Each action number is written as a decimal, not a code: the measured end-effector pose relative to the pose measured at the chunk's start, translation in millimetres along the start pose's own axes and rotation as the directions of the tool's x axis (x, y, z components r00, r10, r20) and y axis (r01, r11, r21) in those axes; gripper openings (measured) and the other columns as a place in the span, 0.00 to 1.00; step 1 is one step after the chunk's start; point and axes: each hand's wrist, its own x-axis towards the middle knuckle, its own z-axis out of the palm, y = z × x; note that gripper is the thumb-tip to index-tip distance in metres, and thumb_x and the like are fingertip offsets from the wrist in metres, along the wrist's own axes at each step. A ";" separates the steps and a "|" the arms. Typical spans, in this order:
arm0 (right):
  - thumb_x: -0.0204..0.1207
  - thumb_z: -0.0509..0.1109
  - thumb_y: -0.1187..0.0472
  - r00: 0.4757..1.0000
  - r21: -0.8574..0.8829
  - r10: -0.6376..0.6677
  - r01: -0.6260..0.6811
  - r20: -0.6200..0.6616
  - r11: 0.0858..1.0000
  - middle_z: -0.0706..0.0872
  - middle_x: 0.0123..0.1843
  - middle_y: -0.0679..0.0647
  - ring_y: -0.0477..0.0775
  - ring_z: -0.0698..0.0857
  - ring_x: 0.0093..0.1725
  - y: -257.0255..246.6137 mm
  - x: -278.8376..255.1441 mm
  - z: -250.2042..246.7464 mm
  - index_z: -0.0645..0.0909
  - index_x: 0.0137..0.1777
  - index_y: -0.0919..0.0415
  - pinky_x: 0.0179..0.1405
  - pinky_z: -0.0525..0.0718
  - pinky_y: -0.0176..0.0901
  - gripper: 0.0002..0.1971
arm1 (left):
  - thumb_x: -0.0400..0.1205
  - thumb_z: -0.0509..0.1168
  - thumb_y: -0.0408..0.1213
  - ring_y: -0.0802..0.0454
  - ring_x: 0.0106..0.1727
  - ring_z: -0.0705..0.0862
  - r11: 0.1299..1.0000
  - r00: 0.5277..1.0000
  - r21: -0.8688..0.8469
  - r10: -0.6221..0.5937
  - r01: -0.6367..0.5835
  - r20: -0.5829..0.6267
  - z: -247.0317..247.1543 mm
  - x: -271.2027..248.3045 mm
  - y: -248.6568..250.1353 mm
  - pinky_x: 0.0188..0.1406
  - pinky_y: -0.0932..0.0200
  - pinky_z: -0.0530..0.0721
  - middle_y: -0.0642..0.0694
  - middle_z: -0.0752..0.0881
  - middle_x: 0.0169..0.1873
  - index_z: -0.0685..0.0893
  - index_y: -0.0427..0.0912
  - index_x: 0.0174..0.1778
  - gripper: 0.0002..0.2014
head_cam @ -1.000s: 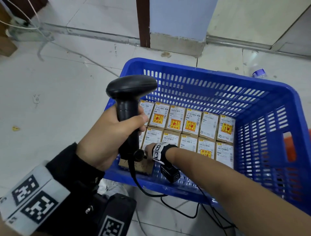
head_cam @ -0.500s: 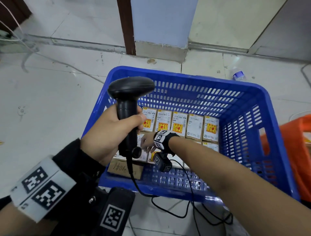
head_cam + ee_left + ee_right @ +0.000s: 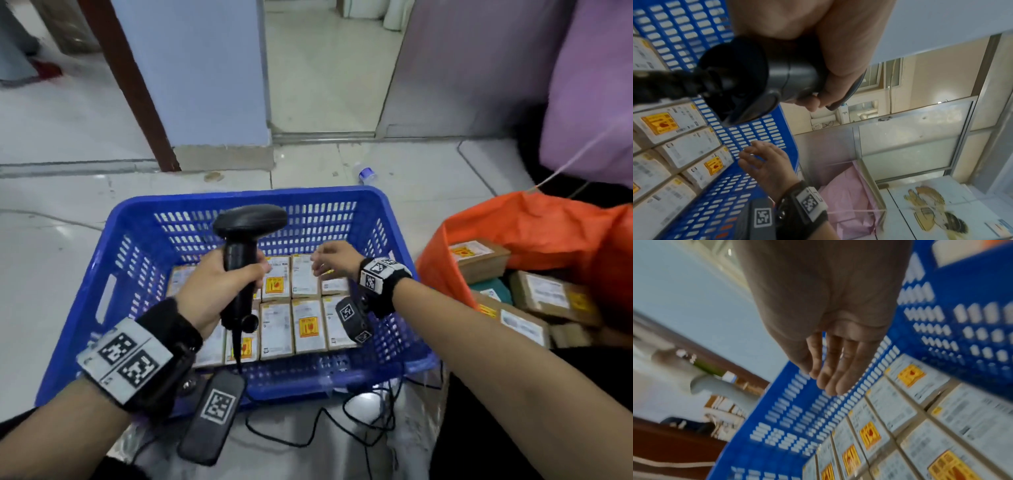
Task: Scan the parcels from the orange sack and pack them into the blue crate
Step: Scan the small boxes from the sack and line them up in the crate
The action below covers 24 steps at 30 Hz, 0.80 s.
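The blue crate stands on the floor before me, with several labelled cardboard parcels lying flat in rows on its bottom. My left hand grips the handle of a black barcode scanner, held upright over the crate's left half. My right hand hovers empty above the parcels, fingers relaxed and slightly apart. The orange sack lies open to the right of the crate, with more parcels inside it.
A black cable trails from the scanner across the floor in front of the crate. A plastic bottle lies behind the crate. A pink bag hangs above the sack. A blue pillar stands behind.
My right hand has lifted off the parcels near the crate's front left and moved up and to the right, holding nothing. My head has turned right, bringing the orange sack into view.
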 end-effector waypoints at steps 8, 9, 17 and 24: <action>0.80 0.61 0.75 0.884 0.169 -0.150 0.246 -0.443 0.954 0.81 0.31 0.58 0.45 0.82 0.23 14.5 -72.9 -107.9 0.77 0.39 0.60 0.27 0.85 0.39 0.13 | 0.79 0.67 0.22 0.53 0.29 0.78 0.996 0.970 0.005 0.089 -0.092 0.227 115.3 10.4 34.3 0.34 0.63 0.80 0.42 0.82 0.36 0.81 0.37 0.43 0.06; 0.80 0.60 0.76 0.857 0.172 -0.151 0.267 -0.493 0.948 0.80 0.30 0.58 0.44 0.81 0.22 18.6 -79.5 -122.2 0.76 0.39 0.60 0.26 0.85 0.38 0.13 | 0.79 0.66 0.21 0.55 0.27 0.78 0.994 0.961 0.010 0.102 -0.108 0.256 129.8 10.6 36.7 0.32 0.65 0.79 0.43 0.82 0.35 0.80 0.38 0.42 0.07; 0.78 0.62 0.73 0.735 0.177 0.021 0.135 -0.677 0.975 0.78 0.29 0.55 0.47 0.79 0.23 66.1 -126.2 -250.2 0.75 0.37 0.56 0.20 0.80 0.35 0.12 | 0.79 0.66 0.21 0.56 0.27 0.77 0.966 0.873 0.130 0.137 -0.221 0.468 221.5 13.3 41.8 0.32 0.65 0.78 0.52 0.83 0.26 0.80 0.34 0.41 0.04; 0.69 0.73 0.49 0.490 0.050 0.319 -0.486 -0.812 0.872 0.87 0.50 0.64 0.65 0.87 0.51 174.8 -196.3 -365.0 0.84 0.51 0.59 0.53 0.85 0.53 0.16 | 0.72 0.71 0.28 0.56 0.27 0.77 0.977 0.820 0.094 0.108 -0.193 0.561 265.7 21.4 40.7 0.31 0.66 0.79 0.48 0.83 0.28 0.81 0.27 0.48 0.12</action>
